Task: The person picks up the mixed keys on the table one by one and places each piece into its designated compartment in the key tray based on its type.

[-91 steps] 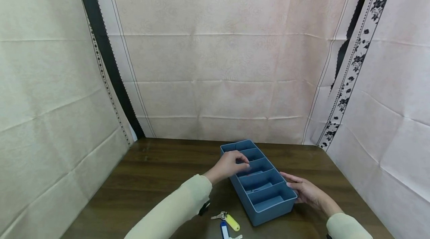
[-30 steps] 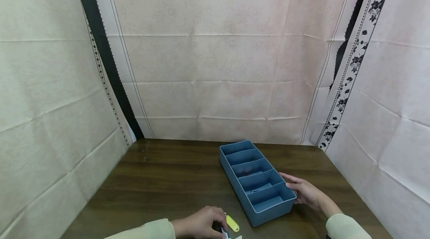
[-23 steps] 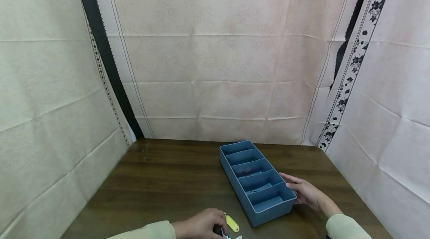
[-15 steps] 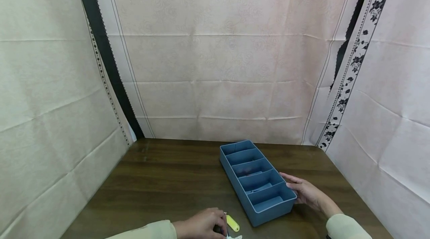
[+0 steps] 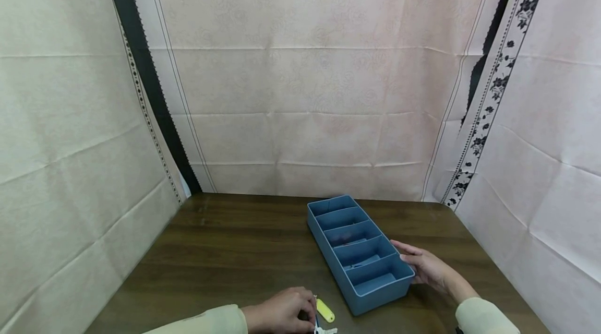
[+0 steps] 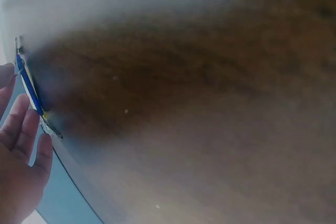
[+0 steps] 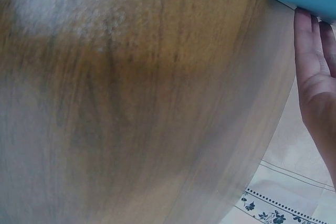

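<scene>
My left hand (image 5: 288, 310) is low at the front of the table, its thumb and fingertips pinching a key (image 5: 327, 331) with a blue tag (image 6: 30, 85). The tag stands edge-on beside the fingers in the left wrist view. Just right of those fingertips lies a yellow key tag (image 5: 325, 311), its own key hidden behind the hand. A long blue divided box (image 5: 380, 301) sits to the right, slanting away. My right hand (image 5: 434, 270) touches its right side near the front corner, fingers extended along the wall; the right wrist view shows the fingertips (image 7: 303, 17) against the box.
Small items lie in the box's middle compartment (image 5: 352, 237) and the one in front of it. The brown wooden table (image 5: 225, 250) ends at a pale cloth backdrop (image 5: 300, 115), with cloth hanging on both sides too.
My left hand has come from over the box down to the keys at the front and taken hold of the blue-tagged one, tilting its tag up. The right hand and box stay put.
</scene>
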Motion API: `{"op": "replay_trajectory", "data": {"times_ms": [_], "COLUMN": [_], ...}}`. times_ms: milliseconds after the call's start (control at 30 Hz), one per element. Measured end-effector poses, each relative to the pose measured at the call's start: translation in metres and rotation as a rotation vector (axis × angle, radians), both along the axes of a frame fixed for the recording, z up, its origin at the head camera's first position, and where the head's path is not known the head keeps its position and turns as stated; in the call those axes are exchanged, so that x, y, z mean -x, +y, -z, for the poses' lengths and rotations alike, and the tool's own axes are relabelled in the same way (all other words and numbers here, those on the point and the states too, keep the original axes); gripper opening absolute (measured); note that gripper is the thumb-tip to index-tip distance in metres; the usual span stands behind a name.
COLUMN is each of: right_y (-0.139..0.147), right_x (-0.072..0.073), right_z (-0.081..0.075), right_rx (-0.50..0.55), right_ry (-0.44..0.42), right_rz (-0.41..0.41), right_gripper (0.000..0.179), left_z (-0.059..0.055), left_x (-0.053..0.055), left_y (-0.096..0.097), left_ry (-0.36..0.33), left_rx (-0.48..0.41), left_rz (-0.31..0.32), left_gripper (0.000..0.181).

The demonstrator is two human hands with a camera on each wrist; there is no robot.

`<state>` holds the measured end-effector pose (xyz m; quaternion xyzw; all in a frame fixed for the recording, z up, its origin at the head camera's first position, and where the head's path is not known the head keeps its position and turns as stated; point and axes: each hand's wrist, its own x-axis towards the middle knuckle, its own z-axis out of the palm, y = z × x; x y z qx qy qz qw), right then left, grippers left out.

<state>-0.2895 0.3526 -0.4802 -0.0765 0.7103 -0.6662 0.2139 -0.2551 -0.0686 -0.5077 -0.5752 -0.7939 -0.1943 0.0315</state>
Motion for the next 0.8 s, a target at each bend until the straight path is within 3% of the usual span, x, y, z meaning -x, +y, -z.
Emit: {"op": "replay_trajectory", "data": {"times_ms": [267, 567, 800], "right_y": [0.000, 0.001, -0.001], "right_x": [0.000, -0.001, 0.000], "right_z": [0.000, 0.001, 0.001], "right_rx": [0.004, 0.000, -0.013], "right_ry": [-0.002, -0.003, -0.007], "right_rz": [-0.006, -0.005, 0.019], "right_gripper": [0.060, 0.062, 0.062], "left_z": [-0.004, -0.016, -0.026], "left_x": [0.004, 0.010, 0.015], "left_y": [0.000, 0.001, 0.000], "left_ry": [-0.031, -0.221, -0.332], "left_rx": [-0.040, -0.141, -0.216], "left_rz": [-0.027, -0.073, -0.124], "left_gripper": [0.004, 0.005, 0.006]}}
